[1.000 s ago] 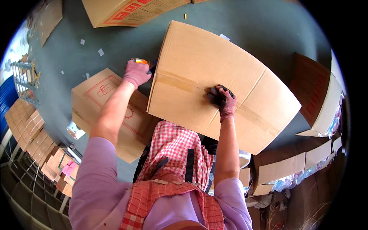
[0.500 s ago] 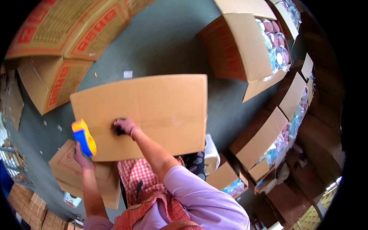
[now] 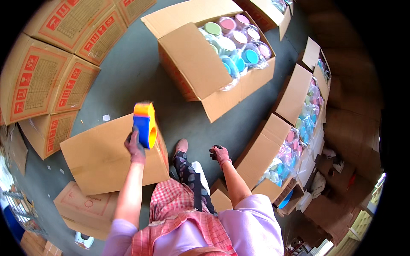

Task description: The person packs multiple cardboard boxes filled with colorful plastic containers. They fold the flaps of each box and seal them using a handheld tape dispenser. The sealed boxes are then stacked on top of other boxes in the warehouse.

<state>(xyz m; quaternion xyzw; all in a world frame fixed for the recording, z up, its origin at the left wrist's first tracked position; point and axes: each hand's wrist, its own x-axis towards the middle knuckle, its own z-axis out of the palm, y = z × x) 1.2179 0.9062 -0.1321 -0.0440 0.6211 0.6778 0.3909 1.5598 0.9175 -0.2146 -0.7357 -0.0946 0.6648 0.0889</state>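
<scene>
My left hand (image 3: 136, 147), in a pink glove with dark fingers, grips a blue and yellow tape dispenser (image 3: 144, 123). The dispenser is held upright over the right part of a closed brown carton (image 3: 104, 158). My right hand (image 3: 219, 154), gloved alike, hangs over the floor to the carton's right. Its fingers are curled in, and no object shows in them. Beyond my hands stands an open carton (image 3: 194, 64) filled with plastic-wrapped jars with pink, green, white and blue lids (image 3: 227, 42).
Printed cartons (image 3: 42, 81) are stacked at the far left. A row of open cartons (image 3: 265, 149) filled with wrapped, coloured-lid items runs along the right. A smaller carton (image 3: 87, 209) lies near left. Paper scraps (image 3: 106, 117) dot the grey floor (image 3: 124, 81).
My right hand has left the closed carton's top and moved right. The tape dispenser has moved right and farther away in my left hand. The view has turned toward the right.
</scene>
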